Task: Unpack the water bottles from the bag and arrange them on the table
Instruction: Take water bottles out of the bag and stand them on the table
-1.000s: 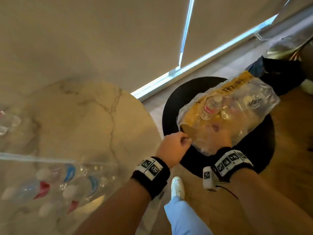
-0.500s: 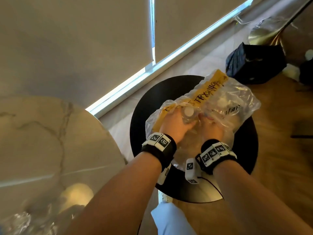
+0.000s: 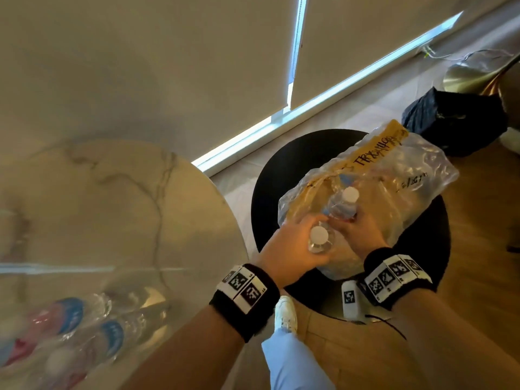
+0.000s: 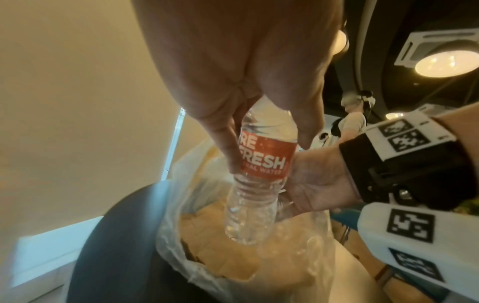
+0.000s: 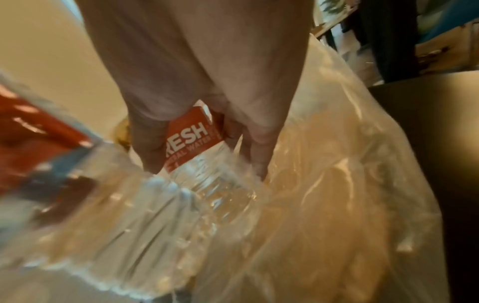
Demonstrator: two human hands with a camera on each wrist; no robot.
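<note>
Both hands now lift bottles out of the clear bag [image 3: 394, 175] on the black stool [image 3: 281, 164]: left hand [image 3: 289, 254] fingers wrap one red-labelled bottle [image 4: 259, 174], right hand [image 3: 363, 232] fingers grip another bottle [image 5: 197, 147]. More bottles [image 3: 84, 330] lie on the marble desk [image 3: 112, 206].

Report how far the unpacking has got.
Done: several bottles already lie on the marble table, blurred at the frame's edge. In hand: the left hand grips one red-label bottle and the right hand grips another, both lifted at the mouth of the bag on the black stool. Left: setting these two down. Whether the bag holds more cannot be told.
</note>
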